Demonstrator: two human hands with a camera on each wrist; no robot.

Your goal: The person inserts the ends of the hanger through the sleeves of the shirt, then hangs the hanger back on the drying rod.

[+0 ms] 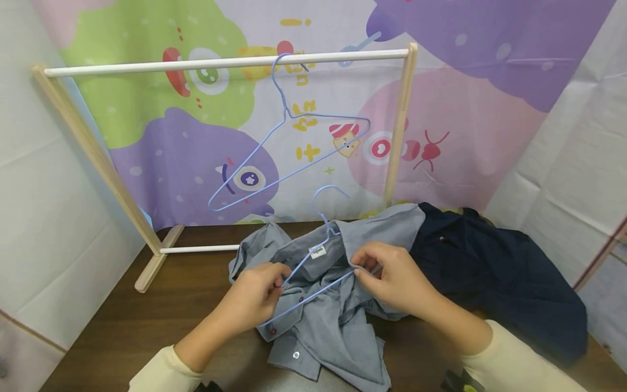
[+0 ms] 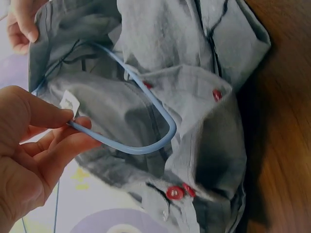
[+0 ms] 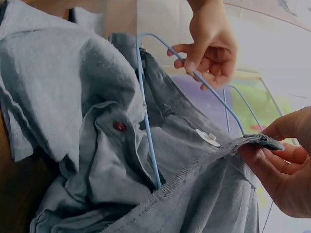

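Note:
A grey buttoned shirt [image 1: 333, 321] lies bunched on the table, its collar and white label toward the rack. A blue wire hanger [image 1: 313, 296] sits partly inside it, with the hook sticking up past the collar. My left hand [image 1: 257, 291] pinches the hanger's upper arm between thumb and fingers; its rounded left end shows bare in the left wrist view. With thumb and fingers, my right hand [image 1: 389, 272] pinches the shirt's front edge [image 3: 194, 170], drawn over the hanger's right side. The cloth hides that end of the hanger.
Behind the shirt stands a wooden rack with a white top bar [image 1: 147, 67]. A second blue hanger [image 1: 289, 158] hangs from the bar. Dark navy clothing [image 1: 495, 277] lies to the right on the brown table [image 1: 117, 326]. A printed cloth [image 1: 313, 27] covers the back.

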